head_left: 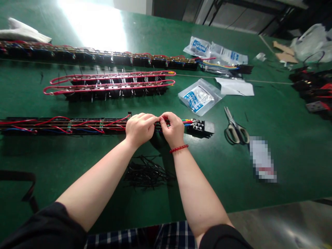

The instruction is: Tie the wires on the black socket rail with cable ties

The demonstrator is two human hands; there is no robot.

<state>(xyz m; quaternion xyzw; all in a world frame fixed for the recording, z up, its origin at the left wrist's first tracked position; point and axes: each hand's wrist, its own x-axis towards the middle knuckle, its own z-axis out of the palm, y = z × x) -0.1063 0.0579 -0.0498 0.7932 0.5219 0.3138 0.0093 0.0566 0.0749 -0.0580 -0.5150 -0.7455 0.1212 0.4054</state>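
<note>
A long black strip (85,126) with red, blue and brown wires lies across the table, ending at the right in a black connector block (201,127). My left hand (140,129) is closed over the wires near the strip's right end. My right hand (173,129), with a red bead bracelet at the wrist, pinches thumb to forefinger just beside it, left of the connector. The fingertips of both hands meet above the wires; what they pinch is hidden. Below the hands, a loose pile of thin black cable ties (147,172) lies on the table.
Scissors (234,128) lie right of the connector, by a blurred packet (262,159). Farther back are red-wired strips (111,84), another long wired strip (103,55), plastic bags (200,97) and a white glove (23,31). Dark parts (315,90) sit at the far right.
</note>
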